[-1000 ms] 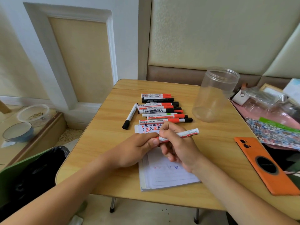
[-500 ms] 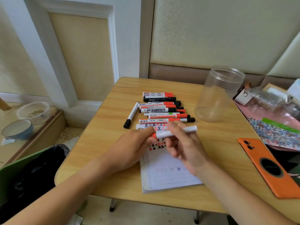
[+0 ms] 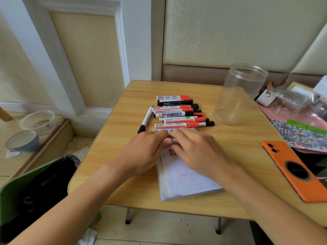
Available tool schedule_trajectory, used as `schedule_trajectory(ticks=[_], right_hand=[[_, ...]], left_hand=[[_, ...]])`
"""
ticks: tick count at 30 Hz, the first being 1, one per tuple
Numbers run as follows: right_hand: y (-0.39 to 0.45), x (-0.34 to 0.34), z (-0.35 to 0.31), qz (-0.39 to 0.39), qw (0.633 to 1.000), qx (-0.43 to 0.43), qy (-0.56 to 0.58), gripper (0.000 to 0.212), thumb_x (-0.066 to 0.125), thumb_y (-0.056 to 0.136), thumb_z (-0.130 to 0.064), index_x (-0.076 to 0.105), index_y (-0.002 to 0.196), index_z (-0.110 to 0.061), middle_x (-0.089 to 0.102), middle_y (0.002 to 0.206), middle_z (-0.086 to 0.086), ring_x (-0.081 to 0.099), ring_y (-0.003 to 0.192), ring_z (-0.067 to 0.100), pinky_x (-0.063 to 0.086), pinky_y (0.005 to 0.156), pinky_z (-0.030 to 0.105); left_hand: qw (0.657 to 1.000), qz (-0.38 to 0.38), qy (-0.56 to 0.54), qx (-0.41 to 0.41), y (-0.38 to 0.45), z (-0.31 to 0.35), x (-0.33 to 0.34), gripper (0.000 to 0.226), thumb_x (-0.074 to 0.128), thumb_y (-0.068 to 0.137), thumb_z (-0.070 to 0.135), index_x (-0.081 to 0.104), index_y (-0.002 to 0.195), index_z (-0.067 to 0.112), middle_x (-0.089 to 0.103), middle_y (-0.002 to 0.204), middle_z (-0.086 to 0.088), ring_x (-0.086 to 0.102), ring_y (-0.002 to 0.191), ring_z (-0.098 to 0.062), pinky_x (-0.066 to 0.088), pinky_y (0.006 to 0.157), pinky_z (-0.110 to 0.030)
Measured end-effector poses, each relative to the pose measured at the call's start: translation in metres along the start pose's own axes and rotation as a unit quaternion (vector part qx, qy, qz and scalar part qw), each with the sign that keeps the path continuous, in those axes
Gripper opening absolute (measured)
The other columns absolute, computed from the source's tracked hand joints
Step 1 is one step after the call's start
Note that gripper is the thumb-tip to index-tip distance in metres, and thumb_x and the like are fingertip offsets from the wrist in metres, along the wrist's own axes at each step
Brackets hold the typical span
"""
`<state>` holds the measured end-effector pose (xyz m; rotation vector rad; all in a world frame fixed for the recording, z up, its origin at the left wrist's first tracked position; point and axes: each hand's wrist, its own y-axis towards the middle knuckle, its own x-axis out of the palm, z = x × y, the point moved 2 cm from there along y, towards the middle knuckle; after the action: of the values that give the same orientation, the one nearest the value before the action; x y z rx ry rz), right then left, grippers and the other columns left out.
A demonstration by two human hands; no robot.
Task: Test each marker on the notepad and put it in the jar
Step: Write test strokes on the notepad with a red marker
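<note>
My left hand (image 3: 146,149) and my right hand (image 3: 198,151) meet fingertip to fingertip over the top edge of the white notepad (image 3: 187,183). Both grip one marker (image 3: 172,139), of which only a short red and white bit shows between the fingers. Faint red and blue marks show on the notepad page. Several red-capped and black-capped markers (image 3: 180,114) lie in a row just beyond my hands. One black-capped marker (image 3: 146,121) lies slanted to their left. The clear plastic jar (image 3: 237,96) stands lidless and empty at the back right of the wooden table (image 3: 123,138).
An orange phone (image 3: 297,170) lies face down near the table's right edge. Plastic bags, a patterned sheet and boxes (image 3: 300,121) crowd the far right. A green bin with a black bag (image 3: 40,188) stands left of the table. Two bowls (image 3: 23,140) sit on the floor.
My hands have come together and moved a little toward the marker row. The marker's white barrel, which stuck out to the right before, is now hidden under my right hand.
</note>
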<state>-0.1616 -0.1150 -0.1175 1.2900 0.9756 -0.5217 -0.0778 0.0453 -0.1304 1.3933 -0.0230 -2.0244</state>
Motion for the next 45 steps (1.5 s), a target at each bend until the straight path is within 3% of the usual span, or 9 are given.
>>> schedule_trajectory(ticks=[7,18,24,26,30,32,35,38,45], right_hand=[[0.005,-0.003,0.005,-0.026,0.999,-0.021,-0.028,0.028,0.043,0.102,-0.041,0.059,0.099,-0.018,0.059,0.075,-0.003,0.058,0.056,0.028,0.036,0.044,0.03],[0.002,-0.013,0.011,-0.073,0.996,0.05,0.03,0.029,0.044,0.103,-0.05,0.056,0.115,-0.026,0.066,0.087,-0.009,0.061,0.072,0.02,0.051,0.056,0.038],[-0.012,-0.015,0.031,-0.017,0.968,0.191,0.164,0.013,0.049,0.103,-0.014,0.044,0.112,-0.023,0.059,0.084,0.0,0.058,0.067,0.024,0.049,0.059,0.047],[-0.011,-0.021,0.031,0.019,0.926,0.251,0.28,0.013,0.054,0.102,-0.008,0.049,0.104,-0.019,0.06,0.081,0.009,0.061,0.065,0.027,0.055,0.061,0.049],[-0.011,-0.012,0.023,0.023,0.728,0.392,0.562,0.012,0.054,0.102,-0.002,0.063,0.1,-0.011,0.07,0.091,0.012,0.064,0.065,0.022,0.06,0.061,0.037],[-0.012,-0.004,0.019,0.005,0.683,0.406,0.608,0.024,0.048,0.103,-0.001,0.069,0.102,-0.013,0.071,0.096,0.012,0.064,0.066,0.019,0.057,0.06,0.031],[-0.013,-0.001,0.018,0.003,0.679,0.384,0.625,0.035,0.041,0.1,0.001,0.072,0.107,-0.013,0.071,0.097,0.012,0.063,0.069,0.02,0.051,0.058,0.026],[-0.016,-0.001,0.02,0.001,0.681,0.356,0.64,0.03,0.057,0.088,-0.012,0.072,0.113,-0.016,0.069,0.096,0.01,0.062,0.072,0.019,0.046,0.059,0.024],[-0.018,-0.008,0.01,-0.001,0.758,0.349,0.551,0.011,0.062,0.101,-0.011,0.053,0.093,-0.01,0.041,0.059,0.009,0.037,0.044,0.015,0.029,0.04,0.02]], left_hand=[[0.998,0.018,-0.054,0.025,0.006,-0.003,0.0,0.035,0.035,0.107,0.04,0.06,0.105,0.016,0.052,0.08,0.021,0.05,0.071,0.004,0.034,0.061,-0.015],[1.0,0.0,-0.016,-0.007,0.003,-0.004,-0.003,0.033,0.031,0.103,0.05,0.052,0.097,0.026,0.058,0.086,0.009,0.049,0.075,-0.013,0.044,0.066,-0.04],[0.999,0.037,0.033,-0.008,0.0,-0.013,0.004,0.028,0.044,0.101,0.045,0.057,0.107,0.021,0.054,0.117,0.008,0.048,0.105,-0.01,0.046,0.087,-0.029],[0.999,0.041,0.031,0.001,0.0,-0.013,0.009,0.022,0.048,0.1,0.04,0.054,0.106,0.02,0.054,0.113,0.008,0.05,0.101,-0.013,0.047,0.086,-0.035],[0.998,0.018,0.052,0.002,-0.002,-0.012,0.014,0.028,0.04,0.099,0.046,0.05,0.106,0.021,0.052,0.11,0.009,0.047,0.096,-0.011,0.045,0.083,-0.04],[0.999,0.023,0.048,-0.003,-0.001,-0.013,0.016,0.029,0.04,0.099,0.046,0.051,0.105,0.02,0.053,0.109,0.006,0.048,0.097,-0.014,0.045,0.083,-0.041],[0.999,0.027,0.046,-0.01,-0.001,-0.014,0.018,0.03,0.039,0.099,0.046,0.051,0.105,0.019,0.052,0.11,0.005,0.048,0.099,-0.017,0.046,0.085,-0.043],[0.999,0.022,0.042,-0.016,-0.001,-0.016,0.019,0.03,0.039,0.099,0.046,0.05,0.107,0.019,0.051,0.113,0.005,0.048,0.1,-0.018,0.046,0.086,-0.043],[0.999,0.018,0.044,-0.015,-0.003,-0.016,0.016,0.035,0.038,0.097,0.052,0.051,0.108,0.022,0.05,0.113,0.007,0.045,0.097,-0.011,0.044,0.085,-0.034]])
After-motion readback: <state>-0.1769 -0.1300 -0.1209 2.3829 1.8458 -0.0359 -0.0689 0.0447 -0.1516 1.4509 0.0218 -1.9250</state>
